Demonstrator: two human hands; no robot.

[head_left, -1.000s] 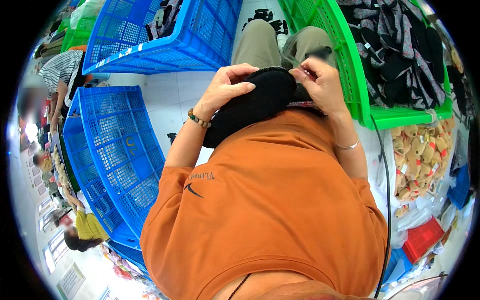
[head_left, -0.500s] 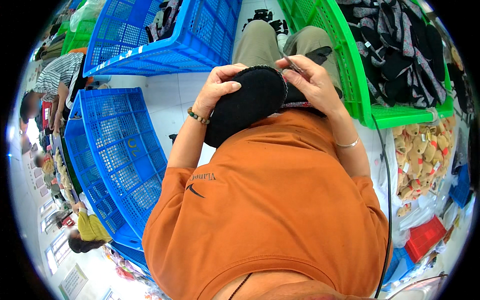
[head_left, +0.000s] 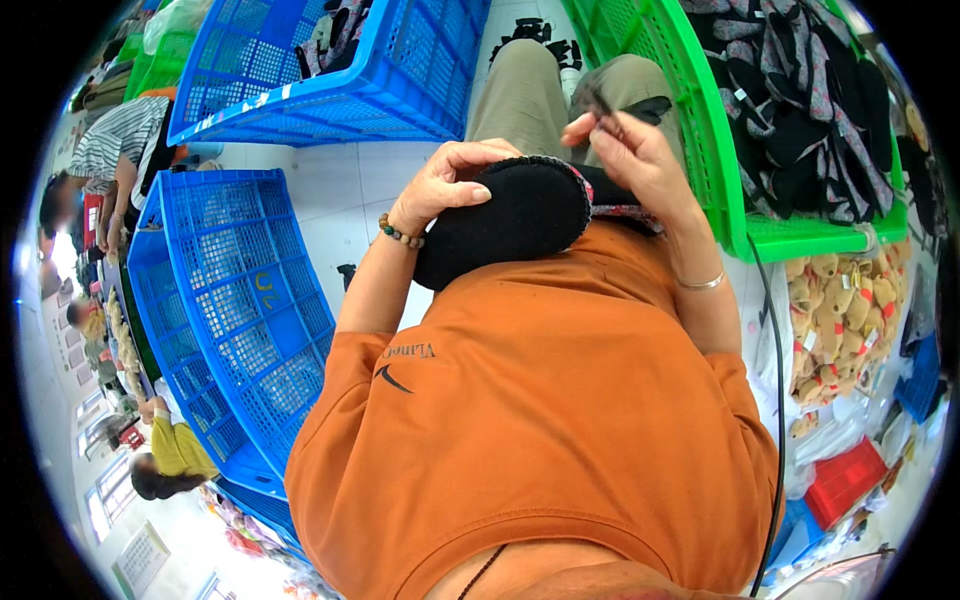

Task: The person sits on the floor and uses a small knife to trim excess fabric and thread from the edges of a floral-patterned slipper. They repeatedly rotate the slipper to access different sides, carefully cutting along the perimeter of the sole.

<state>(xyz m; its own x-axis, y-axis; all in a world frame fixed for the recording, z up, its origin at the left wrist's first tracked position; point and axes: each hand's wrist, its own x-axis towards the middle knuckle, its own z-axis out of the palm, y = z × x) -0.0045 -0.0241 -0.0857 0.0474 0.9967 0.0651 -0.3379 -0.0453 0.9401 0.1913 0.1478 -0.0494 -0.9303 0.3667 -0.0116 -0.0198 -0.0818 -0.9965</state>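
My left hand [head_left: 447, 188] grips the rim of a black fabric slipper [head_left: 505, 215], thumb on the black sole and fingers behind it. The slipper is held above my lap with its sole facing up, and a red-and-grey floral strip shows along its stitched edge. Apart from it, to the right, my right hand [head_left: 632, 155] is raised with a thin dark metal tool [head_left: 598, 100] in its fingers. Motion blurs this tool, so its exact kind cannot be made out. Under the right hand, another black piece with floral trim [head_left: 622, 208] lies on my lap.
At the right stands a green crate [head_left: 735, 190] piled with black and floral slippers [head_left: 800, 110]. Blue crates [head_left: 415, 85] stand ahead and at the left. Beyond the green crate are tan plush toys [head_left: 840, 320] and a red crate [head_left: 845, 480]. A black cable [head_left: 775, 400] hangs at my right.
My right hand has drawn away from the slipper's edge, with the tool now pointing up and blurred. The slipper has tipped slightly, so more of its floral edge shows; my left hand keeps its hold.
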